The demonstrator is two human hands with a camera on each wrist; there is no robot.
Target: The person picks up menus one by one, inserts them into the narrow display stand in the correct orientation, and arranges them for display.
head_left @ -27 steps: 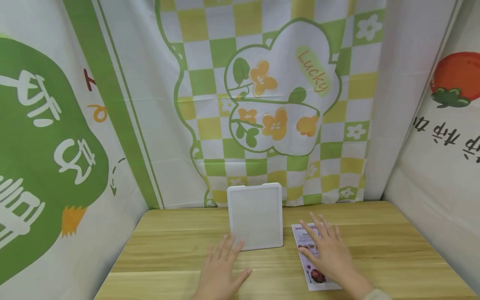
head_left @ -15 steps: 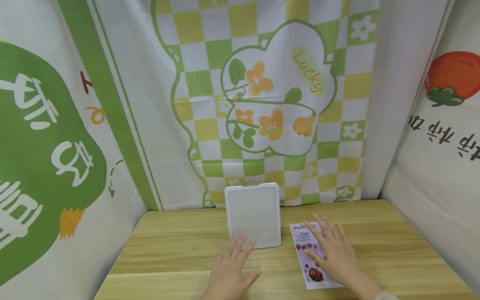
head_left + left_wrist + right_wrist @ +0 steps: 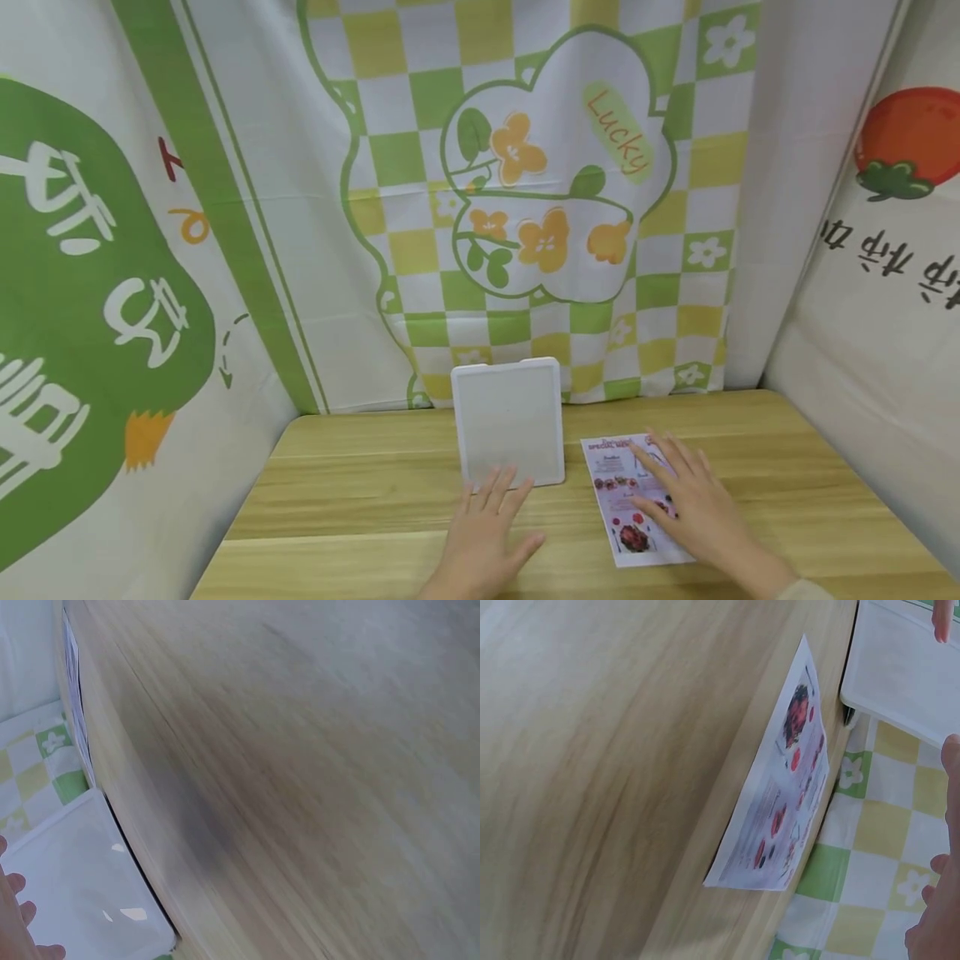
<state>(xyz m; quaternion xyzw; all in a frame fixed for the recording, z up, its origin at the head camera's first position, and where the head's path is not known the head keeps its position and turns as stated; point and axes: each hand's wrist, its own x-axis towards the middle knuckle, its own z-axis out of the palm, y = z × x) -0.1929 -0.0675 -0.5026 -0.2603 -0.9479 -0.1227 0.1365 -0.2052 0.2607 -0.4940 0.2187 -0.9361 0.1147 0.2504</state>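
Observation:
A white rectangular panel [image 3: 508, 425] with a raised rim and a notched top edge stands upright on the table. My left hand [image 3: 483, 537] has its fingers spread and holds nothing; in the head view its fingertips overlap the panel's lower edge, though the left wrist view shows the panel [image 3: 90, 877] beyond them. To the right lies a printed menu sheet [image 3: 611, 492] with food pictures. Over its right side is my right hand [image 3: 697, 508], fingers extended and apart, hiding part of the print. The right wrist view shows the sheet [image 3: 776, 802] flat, apart from the fingers.
The wooden table [image 3: 337, 500] reaches back to a green and yellow checkered cloth [image 3: 420, 175] hanging behind the panel. Printed cloth walls close in the left and right sides.
My left hand has shifted right along the panel's lower edge. The right hand has also slid a little right, uncovering more of the menu sheet. The head view has shifted slightly.

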